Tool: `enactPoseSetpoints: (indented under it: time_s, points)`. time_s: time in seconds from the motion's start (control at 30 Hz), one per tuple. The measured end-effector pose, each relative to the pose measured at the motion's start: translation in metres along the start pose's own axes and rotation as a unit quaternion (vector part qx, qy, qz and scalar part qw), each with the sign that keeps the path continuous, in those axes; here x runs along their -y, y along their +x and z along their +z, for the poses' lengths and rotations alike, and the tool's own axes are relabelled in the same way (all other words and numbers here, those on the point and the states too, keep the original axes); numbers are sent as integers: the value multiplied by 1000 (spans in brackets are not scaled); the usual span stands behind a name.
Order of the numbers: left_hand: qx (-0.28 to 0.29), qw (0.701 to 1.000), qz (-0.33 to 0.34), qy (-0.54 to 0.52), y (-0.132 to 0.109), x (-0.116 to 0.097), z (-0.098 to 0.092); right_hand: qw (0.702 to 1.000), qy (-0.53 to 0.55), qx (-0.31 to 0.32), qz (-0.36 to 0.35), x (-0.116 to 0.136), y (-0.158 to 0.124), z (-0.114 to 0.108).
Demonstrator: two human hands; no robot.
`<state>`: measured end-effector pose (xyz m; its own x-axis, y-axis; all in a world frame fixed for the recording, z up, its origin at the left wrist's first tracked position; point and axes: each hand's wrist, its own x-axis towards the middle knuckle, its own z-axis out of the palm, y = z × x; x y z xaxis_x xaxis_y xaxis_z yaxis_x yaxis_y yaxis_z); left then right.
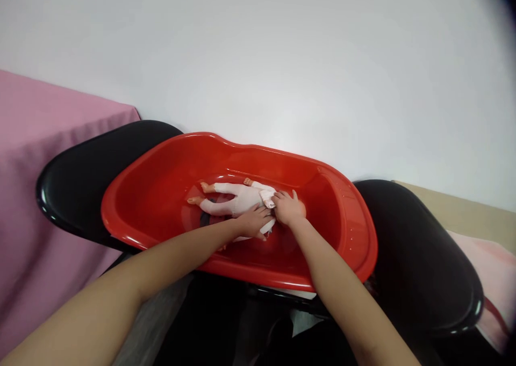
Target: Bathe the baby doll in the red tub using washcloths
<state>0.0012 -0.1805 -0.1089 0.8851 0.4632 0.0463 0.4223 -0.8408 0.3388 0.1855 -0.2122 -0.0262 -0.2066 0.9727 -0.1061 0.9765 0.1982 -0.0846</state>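
A baby doll [245,199] in pale clothing lies in a red baby bathtub [137,210], its bare feet pointing left and its head at the right, mostly behind my right hand. My left hand [255,221] rests on the doll's torso, fingers stretched out. At the doll's neck, my right hand [289,209] has its fingers on a small patterned cloth [266,198] and seems to grip its edge. One doll arm extends toward the tub's far wall. Something dark [205,219] shows under the doll's legs; its kind is unclear.
The tub sits between a black surface on the left [97,172] and another black rounded surface [419,253] on the right. Pink fabric [48,140] drapes at the far left. A white wall [258,59] stands behind. Light pink cloth [479,264] lies at the right.
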Motion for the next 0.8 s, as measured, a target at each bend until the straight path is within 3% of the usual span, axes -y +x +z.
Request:
enactPoseSetpoints:
  time_s: [0.1, 0.3, 0.47, 0.57, 0.67, 0.8]
  points:
    - [32, 997, -20, 73, -2, -6, 7, 1000, -2, -3, 1, -5, 2, 3]
    - [20, 991, -10, 133, -10, -10, 13, 998, -11, -36, 59, -16, 22, 4]
    - [-3, 990, 28, 135, -16, 3, 28, 984, 59, -10, 169, -40, 37, 3]
    - [-20, 991, 56, 117, -17, 17, 38, 974, 99, -46, 196, -47, 36, 1]
    - [-38, 992, 69, 103, -15, 29, 41, 977, 103, -77, 168, -39, 33, 0]
    - [-60, 989, 58, 124, -12, 34, 30, 993, 72, -48, 83, -17, 31, 4]
